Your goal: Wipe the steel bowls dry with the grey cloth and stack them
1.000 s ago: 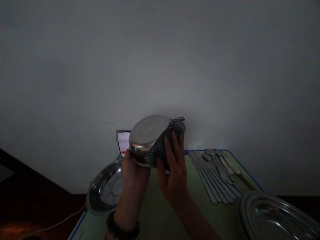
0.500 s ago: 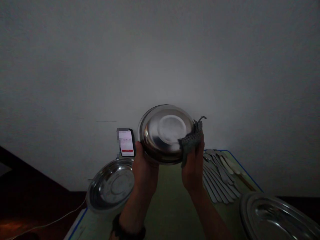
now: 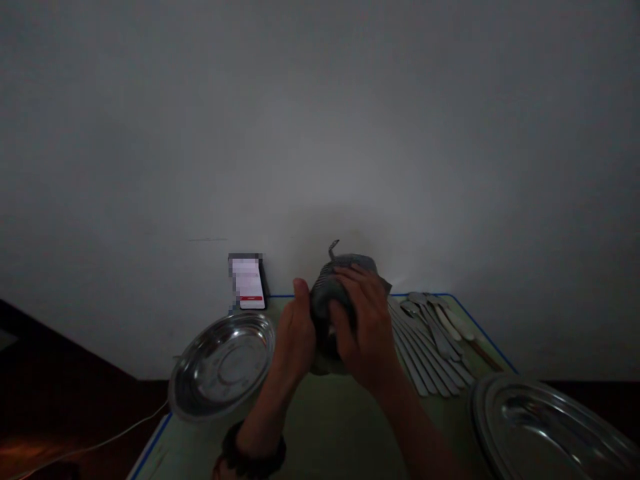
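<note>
In the middle of the head view my left hand [image 3: 295,337] grips the side of a metal dish [image 3: 327,343], thumb pointing up. The dish is mostly hidden behind my hands and a dark grey patterned cloth [image 3: 353,261]. My right hand [image 3: 367,323] is closed over this cloth, its fingers curled, and presses it against the dish. A thin strip of the cloth sticks up at the top. Both hands are held above the green table.
A shiny metal dish [image 3: 225,367] sits at the table's left. Several spoons and other cutlery [image 3: 430,347] lie fanned out right of my hands. Stacked metal dishes [image 3: 545,427] stand at the near right. A lit phone [image 3: 250,283] leans by the wall [image 3: 320,120].
The held dish has come lower and turned, so its round underside no longer shows. My right hand has moved left with the cloth, from the dish's right edge over its middle.
</note>
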`<state>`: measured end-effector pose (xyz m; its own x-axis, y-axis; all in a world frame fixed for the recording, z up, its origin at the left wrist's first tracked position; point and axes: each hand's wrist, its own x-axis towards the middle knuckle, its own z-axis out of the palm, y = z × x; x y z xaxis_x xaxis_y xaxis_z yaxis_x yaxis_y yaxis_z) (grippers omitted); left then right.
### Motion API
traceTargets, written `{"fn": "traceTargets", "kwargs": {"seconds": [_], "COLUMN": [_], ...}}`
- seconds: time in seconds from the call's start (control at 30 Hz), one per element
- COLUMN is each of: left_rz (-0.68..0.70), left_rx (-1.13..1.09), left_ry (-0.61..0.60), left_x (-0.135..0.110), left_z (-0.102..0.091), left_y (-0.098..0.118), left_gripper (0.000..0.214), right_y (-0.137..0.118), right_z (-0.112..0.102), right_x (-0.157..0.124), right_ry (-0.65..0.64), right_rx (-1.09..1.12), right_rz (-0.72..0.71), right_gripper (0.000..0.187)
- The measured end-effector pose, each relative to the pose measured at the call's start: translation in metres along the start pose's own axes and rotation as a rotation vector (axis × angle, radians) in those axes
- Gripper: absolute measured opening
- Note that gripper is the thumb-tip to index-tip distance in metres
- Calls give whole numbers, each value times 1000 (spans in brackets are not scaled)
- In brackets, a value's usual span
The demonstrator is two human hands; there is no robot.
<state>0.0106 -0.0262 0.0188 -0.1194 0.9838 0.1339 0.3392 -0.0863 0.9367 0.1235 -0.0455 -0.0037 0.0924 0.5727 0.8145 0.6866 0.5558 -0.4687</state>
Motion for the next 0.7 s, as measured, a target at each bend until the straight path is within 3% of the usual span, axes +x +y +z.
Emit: {"fn": "traceTargets", "kwargs": {"seconds": [0.1, 0.2, 0.3, 0.37, 0.47, 0.57, 0.7], "left_rz": [-13, 61, 158, 210, 223, 185, 257], "left_rx": [32, 29, 59, 29, -55, -85, -75], "left_ry": [90, 20, -80, -137, -143, -123, -95], "left_x": [4, 5, 2, 0, -2, -3, -6], "left_z": [-4, -10, -14, -17, -21, -23, -22], "left_y": [1, 6, 9, 8, 5, 6, 13], "left_gripper": [70, 66, 61, 59, 58, 61, 67], "right_y": [-24, -26, -5, 11, 19, 1, -29], "right_z": [7, 7, 0, -4, -7, -7, -5], "right_x": [-3, -2, 1, 4, 5, 4, 0], "right_ry": [-35, -4, 106, 192, 253, 240, 159], "right_rx": [-37, -7, 43, 89, 106, 53, 25], "right_rz": [-101, -113, -10, 138, 229, 85, -87], "right_gripper": [28, 25, 22, 23, 25, 23, 20]}}
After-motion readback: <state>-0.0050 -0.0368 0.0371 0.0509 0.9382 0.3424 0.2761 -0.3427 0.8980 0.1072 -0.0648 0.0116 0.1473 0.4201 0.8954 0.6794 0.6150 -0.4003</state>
